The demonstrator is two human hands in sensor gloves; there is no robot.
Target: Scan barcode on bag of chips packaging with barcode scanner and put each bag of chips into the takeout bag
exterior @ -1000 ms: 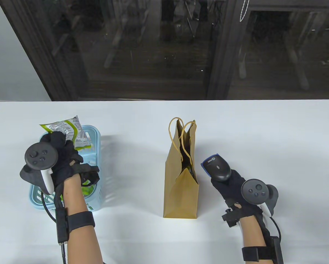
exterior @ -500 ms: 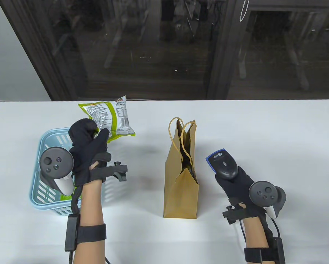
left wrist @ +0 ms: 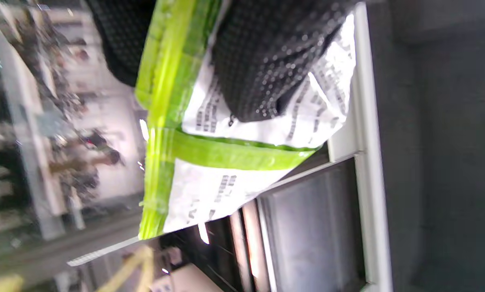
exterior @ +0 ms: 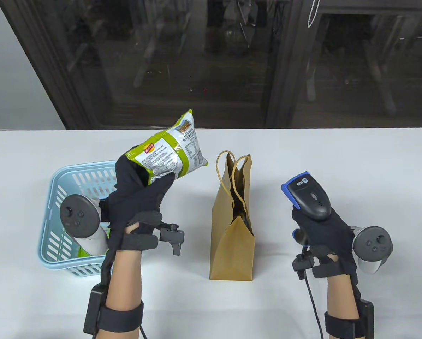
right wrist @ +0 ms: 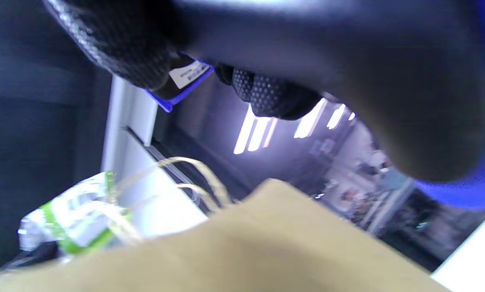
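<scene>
**Chip bag lifted beside the takeout bag, scanner raised opposite**

I see the bag of chips (exterior: pixel 168 155) held up in the air, left of the takeout bag (exterior: pixel 233 226) and clear of the desk (exterior: pixel 338 159). It is tilted, its green-and-white printed back toward the camera, one corner pointing up and away. My left hand (exterior: pixel 136 197) carries it from below: the grip is clamped on the lower end of the packet, fingers on one face and thumb on the other. In the left wrist view the gloved fingers (left wrist: pixel 267 61) press across the white printed panel, with a green band running below them.

The takeout bag stands upright near the middle of the desk, brown paper, its mouth open and its two cord handles raised. Whether anything lies inside I cannot tell; the opening is dark.

On the far side of it, my right hand (exterior: pixel 320 233) holds the barcode scanner (exterior: pixel 308 196), the grip wrapped round its handle, the blue-edged head up and angled toward the takeout bag and the chips. The right wrist view shows the brown bag's top edge close below the scanner, with the chip packet blurred beyond it.

Behind my left forearm a light blue basket (exterior: pixel 73 176) sits on the desk, something green showing low inside it.
</scene>
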